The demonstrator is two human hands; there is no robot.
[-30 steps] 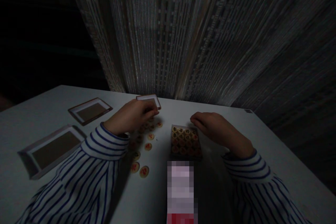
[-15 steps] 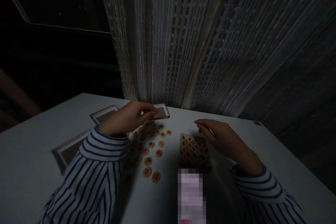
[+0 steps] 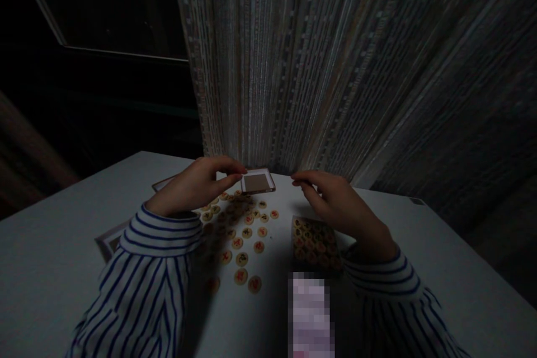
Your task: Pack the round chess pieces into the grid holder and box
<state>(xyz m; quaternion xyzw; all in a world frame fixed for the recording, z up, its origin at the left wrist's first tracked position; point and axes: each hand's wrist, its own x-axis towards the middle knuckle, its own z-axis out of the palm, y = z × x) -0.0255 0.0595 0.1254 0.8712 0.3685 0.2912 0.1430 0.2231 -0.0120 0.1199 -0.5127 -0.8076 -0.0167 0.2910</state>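
Observation:
My left hand is raised a little over the white table, thumb and fingers curled into a pinch beside a small square lid; what the pinch holds is too small to make out. Several round wooden game discs with red or dark marks lie scattered below it. My right hand hovers with fingers pressed together above a small box packed with more discs, not touching it.
Two flat rectangular trays lie at the left, one mostly behind my striped sleeve, the other behind my left hand. A ribbed curtain hangs behind the table's far edge. A blurred patch covers the near centre.
Both hands have lifted and drawn toward each other over the far part of the table. The view has tilted up and left, so more scattered discs show.

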